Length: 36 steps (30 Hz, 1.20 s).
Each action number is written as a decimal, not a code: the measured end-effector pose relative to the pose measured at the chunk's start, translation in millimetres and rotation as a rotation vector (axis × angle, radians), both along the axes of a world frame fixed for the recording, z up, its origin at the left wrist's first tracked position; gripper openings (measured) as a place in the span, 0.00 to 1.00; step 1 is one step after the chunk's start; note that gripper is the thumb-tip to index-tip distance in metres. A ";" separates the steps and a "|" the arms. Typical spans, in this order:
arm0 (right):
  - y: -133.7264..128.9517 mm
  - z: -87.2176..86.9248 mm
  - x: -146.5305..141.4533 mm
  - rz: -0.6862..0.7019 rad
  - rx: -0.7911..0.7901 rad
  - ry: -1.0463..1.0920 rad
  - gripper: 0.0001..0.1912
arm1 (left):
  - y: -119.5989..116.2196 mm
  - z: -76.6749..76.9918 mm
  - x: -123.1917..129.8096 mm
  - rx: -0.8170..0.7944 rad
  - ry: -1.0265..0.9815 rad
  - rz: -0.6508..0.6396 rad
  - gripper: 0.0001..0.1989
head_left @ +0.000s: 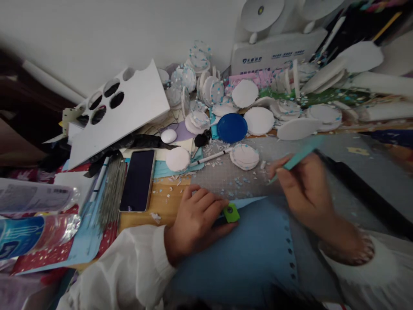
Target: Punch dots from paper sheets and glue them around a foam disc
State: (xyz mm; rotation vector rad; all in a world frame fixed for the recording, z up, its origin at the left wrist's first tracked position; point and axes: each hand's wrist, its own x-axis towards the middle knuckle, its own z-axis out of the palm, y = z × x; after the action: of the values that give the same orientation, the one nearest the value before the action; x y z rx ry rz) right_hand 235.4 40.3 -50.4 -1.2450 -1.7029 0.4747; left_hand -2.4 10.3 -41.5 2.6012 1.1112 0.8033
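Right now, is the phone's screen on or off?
Apparently off: the phone looks dark, with no icons or text visible.

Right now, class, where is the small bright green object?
In the head view, the small bright green object is below and slightly right of centre, held in the left hand, near the upper edge of the blue sheet.

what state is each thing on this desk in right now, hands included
left hand: closed around the green punch
green punch: gripped, partly hidden
right hand: pinching the teal strip, motion-blurred
teal strip: held at a slant, blurred
blue sheet: punched along one edge
phone: face up, screen dark
white foam board: round holes cut through
grey mat: littered with scraps
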 end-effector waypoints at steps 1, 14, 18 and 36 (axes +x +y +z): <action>4.3 -0.1 5.1 -0.081 0.009 -0.055 0.04 | 1.3 1.0 -0.6 -0.018 -0.004 -0.007 0.13; 25.9 -21.8 32.0 -0.290 -0.037 -0.502 0.15 | 3.5 54.0 -18.1 -0.808 -0.412 0.279 0.14; 29.4 -21.5 29.6 -0.269 -0.005 -0.422 0.13 | -10.7 68.5 -29.5 -1.051 -0.550 0.260 0.13; -37.3 33.4 34.5 0.511 -0.598 -0.226 0.16 | -64.1 23.7 -14.8 -1.609 -1.130 0.410 0.16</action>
State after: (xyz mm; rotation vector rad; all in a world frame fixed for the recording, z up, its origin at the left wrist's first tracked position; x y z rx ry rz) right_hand 269.9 3.0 -17.0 -1.2911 -2.1697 1.2603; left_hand -17.2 -53.8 -17.8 0.4559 1.0574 0.7058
